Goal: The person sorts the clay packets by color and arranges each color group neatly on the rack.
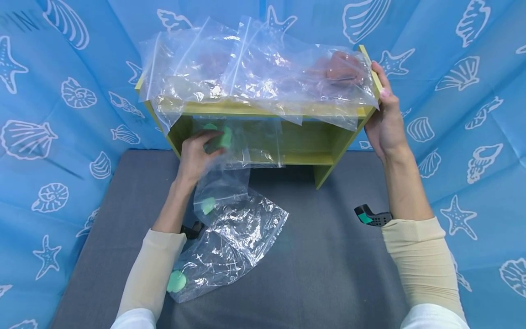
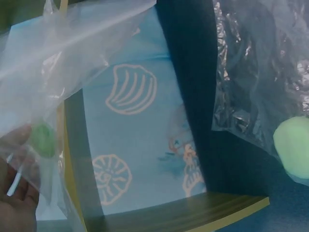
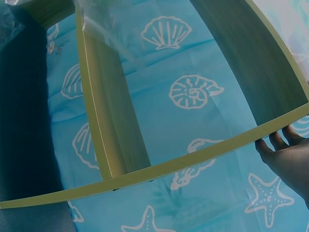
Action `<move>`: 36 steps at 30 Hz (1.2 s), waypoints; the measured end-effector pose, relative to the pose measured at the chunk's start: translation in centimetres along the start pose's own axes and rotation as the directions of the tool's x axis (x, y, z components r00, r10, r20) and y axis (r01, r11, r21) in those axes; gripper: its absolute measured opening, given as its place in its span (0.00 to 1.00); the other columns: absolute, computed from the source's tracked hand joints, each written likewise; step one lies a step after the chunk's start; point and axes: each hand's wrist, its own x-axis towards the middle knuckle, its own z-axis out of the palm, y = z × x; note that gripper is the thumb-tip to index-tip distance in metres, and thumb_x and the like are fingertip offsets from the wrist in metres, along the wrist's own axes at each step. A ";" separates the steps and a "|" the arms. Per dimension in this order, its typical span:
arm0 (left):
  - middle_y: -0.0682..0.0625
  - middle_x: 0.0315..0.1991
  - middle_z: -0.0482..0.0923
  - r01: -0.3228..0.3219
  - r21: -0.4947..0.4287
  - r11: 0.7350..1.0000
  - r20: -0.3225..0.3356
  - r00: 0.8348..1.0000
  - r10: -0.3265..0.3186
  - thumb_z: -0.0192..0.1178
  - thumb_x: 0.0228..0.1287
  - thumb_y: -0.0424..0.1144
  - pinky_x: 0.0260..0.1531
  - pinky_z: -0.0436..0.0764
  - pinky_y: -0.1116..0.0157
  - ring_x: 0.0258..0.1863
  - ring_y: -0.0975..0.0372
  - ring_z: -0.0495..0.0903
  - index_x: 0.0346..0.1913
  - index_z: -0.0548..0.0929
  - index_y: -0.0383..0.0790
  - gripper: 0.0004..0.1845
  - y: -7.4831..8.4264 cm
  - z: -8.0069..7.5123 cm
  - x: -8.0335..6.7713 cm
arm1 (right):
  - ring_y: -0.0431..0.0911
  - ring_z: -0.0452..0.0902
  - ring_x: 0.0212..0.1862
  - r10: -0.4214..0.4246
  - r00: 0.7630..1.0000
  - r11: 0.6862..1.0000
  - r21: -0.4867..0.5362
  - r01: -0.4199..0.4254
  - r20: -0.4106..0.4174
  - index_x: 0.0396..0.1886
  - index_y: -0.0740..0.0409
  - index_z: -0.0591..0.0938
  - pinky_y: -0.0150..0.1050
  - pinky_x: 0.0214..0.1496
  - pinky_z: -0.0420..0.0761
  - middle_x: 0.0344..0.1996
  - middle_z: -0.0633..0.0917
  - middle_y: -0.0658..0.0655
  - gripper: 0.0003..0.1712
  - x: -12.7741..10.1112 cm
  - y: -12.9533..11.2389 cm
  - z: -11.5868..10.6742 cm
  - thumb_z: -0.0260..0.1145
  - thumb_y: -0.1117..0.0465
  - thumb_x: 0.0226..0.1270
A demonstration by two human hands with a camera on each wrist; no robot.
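Observation:
A small yellow-green shelf [image 1: 222, 108] stands at the back, with clear zip bags [image 1: 263, 68] draped over its upper tier. My left hand [image 1: 196, 153] reaches into the lower tier's left side. Its fingers and thumb pinch a clear zip bag [image 1: 263, 144] around a green piece [image 1: 225, 137]; this piece [image 2: 42, 139] shows through the plastic in the left wrist view. At the shelf's right end, my right hand [image 1: 386, 119] presses its fingertips against the outer face of the side panel [image 3: 212, 151]. These fingers [image 3: 279, 141] stay outside the panel.
Below the shelf, clear bags [image 1: 242, 233] lie spread on the grey table [image 1: 320, 260], with green pieces [image 1: 176, 281] in them. Reddish-brown contents [image 1: 345, 68] show through the upper bags at right. A blue seashell-print curtain [image 1: 464, 151] surrounds the table.

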 end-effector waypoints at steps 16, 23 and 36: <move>0.42 0.47 0.84 0.169 -0.150 0.974 0.072 0.985 -0.159 0.66 0.66 0.34 0.37 0.80 0.71 0.39 0.54 0.84 0.58 0.84 0.40 0.18 -1.3 -0.8 -0.5 | 0.53 0.61 0.68 -0.004 1.000 1.000 0.016 0.004 -0.013 0.76 0.42 0.62 0.43 0.64 0.68 0.73 0.60 0.54 0.37 0.0 0.0 0.1 0.54 0.50 0.65; 0.37 0.56 0.81 0.287 -0.300 0.910 0.057 0.957 -0.284 0.57 0.71 0.29 0.45 0.78 0.74 0.49 0.47 0.81 0.59 0.82 0.32 0.16 1.0 -2.0 -1.2 | 0.53 0.60 0.69 -0.004 1.000 1.000 0.014 0.004 -0.018 0.76 0.42 0.63 0.43 0.64 0.68 0.74 0.60 0.53 0.38 0.1 0.0 0.1 0.54 0.50 0.65; 0.45 0.54 0.84 0.302 -0.166 0.939 0.140 0.950 -0.281 0.65 0.69 0.42 0.50 0.81 0.60 0.52 0.52 0.83 0.58 0.84 0.40 0.18 -0.7 -1.9 -2.8 | 0.53 0.61 0.68 -0.008 1.000 1.000 0.020 0.009 -0.018 0.77 0.43 0.61 0.43 0.64 0.68 0.74 0.59 0.53 0.38 0.0 0.2 0.0 0.54 0.49 0.65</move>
